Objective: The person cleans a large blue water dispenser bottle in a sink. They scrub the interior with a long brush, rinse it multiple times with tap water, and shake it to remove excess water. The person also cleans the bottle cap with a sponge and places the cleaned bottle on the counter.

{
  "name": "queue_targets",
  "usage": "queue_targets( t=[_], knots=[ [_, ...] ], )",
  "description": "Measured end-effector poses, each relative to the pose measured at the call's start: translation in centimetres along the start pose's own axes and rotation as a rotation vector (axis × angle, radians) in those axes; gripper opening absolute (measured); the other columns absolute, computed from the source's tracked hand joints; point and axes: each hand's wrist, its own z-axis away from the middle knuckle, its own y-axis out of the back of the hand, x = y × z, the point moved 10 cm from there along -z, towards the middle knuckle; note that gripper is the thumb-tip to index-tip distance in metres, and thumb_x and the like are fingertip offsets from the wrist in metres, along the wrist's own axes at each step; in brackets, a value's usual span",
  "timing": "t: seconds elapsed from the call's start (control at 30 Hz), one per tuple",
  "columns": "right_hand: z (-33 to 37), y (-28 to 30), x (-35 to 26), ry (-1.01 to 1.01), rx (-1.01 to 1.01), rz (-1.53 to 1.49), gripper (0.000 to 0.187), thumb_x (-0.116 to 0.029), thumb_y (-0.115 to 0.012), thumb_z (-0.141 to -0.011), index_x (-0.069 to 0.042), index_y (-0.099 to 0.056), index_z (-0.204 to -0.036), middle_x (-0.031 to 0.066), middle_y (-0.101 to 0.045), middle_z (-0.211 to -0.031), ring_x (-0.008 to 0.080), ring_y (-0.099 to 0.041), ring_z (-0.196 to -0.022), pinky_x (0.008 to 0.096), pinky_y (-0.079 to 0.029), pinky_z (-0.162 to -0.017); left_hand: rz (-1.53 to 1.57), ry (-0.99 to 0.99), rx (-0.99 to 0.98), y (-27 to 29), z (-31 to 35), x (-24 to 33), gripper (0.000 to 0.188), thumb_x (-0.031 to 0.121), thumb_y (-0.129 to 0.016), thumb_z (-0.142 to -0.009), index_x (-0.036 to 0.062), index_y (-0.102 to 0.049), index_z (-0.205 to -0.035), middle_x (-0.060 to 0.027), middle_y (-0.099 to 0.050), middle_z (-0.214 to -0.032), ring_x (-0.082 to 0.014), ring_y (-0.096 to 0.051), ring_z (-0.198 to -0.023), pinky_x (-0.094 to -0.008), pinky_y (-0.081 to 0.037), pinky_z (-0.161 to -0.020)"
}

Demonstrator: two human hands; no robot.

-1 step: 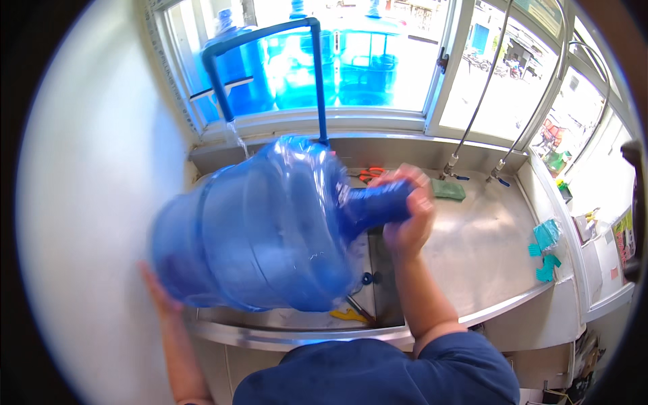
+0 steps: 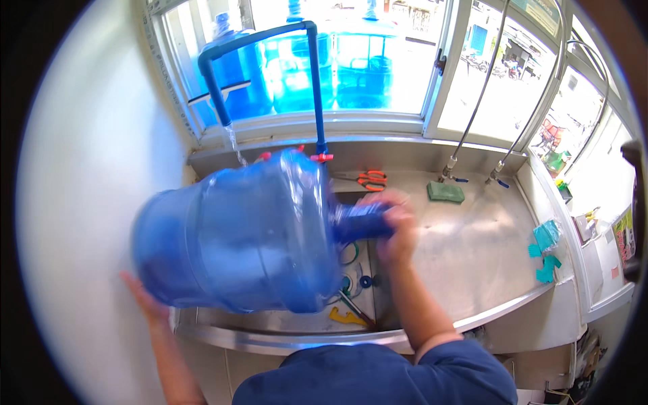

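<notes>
A large clear-blue water jug (image 2: 236, 236) lies on its side in the air above the steel sink (image 2: 270, 324), its base to the left and its dark blue neck to the right. My right hand (image 2: 395, 226) is closed around the neck, slightly blurred. At the base's lower edge, my left hand (image 2: 147, 297) supports the jug, its fingers partly hidden behind it. Water runs from a blue pipe spout (image 2: 219, 108) and drops out of sight behind the jug.
Orange-handled pliers (image 2: 371, 180) and a green sponge (image 2: 445, 192) lie on the steel counter (image 2: 472, 250). A yellow tool (image 2: 347, 316) rests in the sink. Teal gloves (image 2: 548, 268) are at right. Blue jugs (image 2: 297, 74) stand behind the window. A white wall (image 2: 94, 202) rises close on the left.
Both hands and the jug have shifted left, and the neck sits slightly lower. More of the pliers and the red valve handle on the pipe now shows.
</notes>
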Motion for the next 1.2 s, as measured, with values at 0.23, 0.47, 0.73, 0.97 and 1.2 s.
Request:
queue_targets(
  t=[0.23, 0.47, 0.73, 0.97, 1.2],
  knots=[
    [15.3, 18.2, 18.9, -1.388, 0.534, 0.683, 0.045, -0.052, -0.053, -0.095, -0.009, -0.064, -0.105, 0.0076, -0.067, -0.092, 0.0226, -0.066, -0.076, 0.0441, -0.052, -0.058, -0.239, 0.427, 0.357, 13.0, 2.4, -10.2, 0.072, 0.064, -0.033, -0.094, 0.0173, -0.039, -0.149, -0.0082, -0.041, -0.153, -0.0422, -0.040, -0.136, -0.0759, -0.029, -0.098],
    [7.7, 11.2, 20.5, -0.853, -0.016, 0.323, 0.037, -0.038, -0.050, -0.098, -0.006, -0.069, -0.098, 0.0091, -0.064, -0.091, 0.0230, -0.064, -0.077, 0.0423, -0.056, -0.063, -0.322, 0.094, -0.147, 4.6, 2.6, -0.3, 0.072, 0.062, -0.039, -0.093, 0.0178, -0.037, -0.150, -0.0127, -0.040, -0.153, -0.0416, -0.038, -0.138, -0.0754, -0.032, -0.095],
    [17.2, 19.7, 25.3, -1.255, 0.544, 0.514, 0.029, -0.029, -0.047, -0.094, -0.005, -0.061, -0.105, 0.0150, -0.065, -0.096, 0.0292, -0.067, -0.076, 0.0446, -0.056, -0.058, -0.007, 0.319, 0.229, 6.1, 1.7, -7.3, 0.073, 0.060, -0.047, -0.094, 0.0116, -0.038, -0.148, -0.0161, -0.047, -0.144, -0.0396, -0.039, -0.137, -0.0681, -0.041, -0.097],
    [20.8, 14.6, 29.1, -1.649, 0.375, -0.024, 0.038, -0.037, -0.053, -0.099, -0.004, -0.061, -0.116, 0.0115, -0.063, -0.102, 0.0234, -0.061, -0.086, 0.0402, -0.052, -0.077, -0.297, 0.095, 0.248, 2.2, 2.1, -3.2, 0.073, 0.045, -0.060, -0.094, 0.0077, -0.033, -0.150, -0.0167, -0.045, -0.145, -0.0362, -0.048, -0.130, -0.0545, -0.042, -0.105],
    [18.1, 15.5, 30.5, -1.316, 0.313, 0.298, 0.039, -0.038, -0.052, -0.099, -0.003, -0.061, -0.117, 0.0122, -0.064, -0.104, 0.0236, -0.062, -0.087, 0.0398, -0.052, -0.077, 0.014, 0.051, 0.023, 5.4, -1.5, -0.5, 0.051, 0.028, -0.064, -0.093, 0.0055, -0.050, -0.136, -0.0120, -0.064, -0.121, -0.0247, -0.065, -0.105, -0.0426, -0.056, -0.086]
  ],
)
